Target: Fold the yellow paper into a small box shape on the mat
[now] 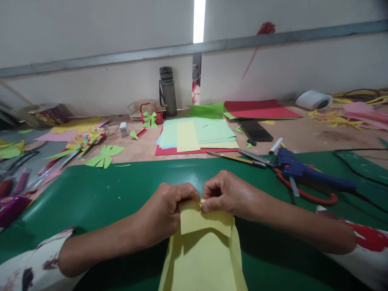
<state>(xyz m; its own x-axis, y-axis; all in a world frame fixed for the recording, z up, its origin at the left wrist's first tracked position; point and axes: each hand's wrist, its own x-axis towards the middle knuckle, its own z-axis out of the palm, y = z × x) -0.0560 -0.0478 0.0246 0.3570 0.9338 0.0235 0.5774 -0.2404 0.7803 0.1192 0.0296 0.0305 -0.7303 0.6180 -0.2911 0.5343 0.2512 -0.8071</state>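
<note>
A yellow sheet of paper (203, 250) lies on the green mat (121, 190) close in front of me, its far end folded back toward me. My left hand (165, 214) and my right hand (227, 194) meet at that folded top edge. Both hands have their fingers curled and pinch the paper's fold between thumb and fingertips, knuckles almost touching each other.
Scissors with red handles (273, 165) and a blue glue gun (306, 171) lie at the mat's right. Behind are a stack of coloured paper sheets (197, 135), a black phone (256, 130), a grey bottle (167, 91), a white marker (275, 145) and green paper bows (104, 155).
</note>
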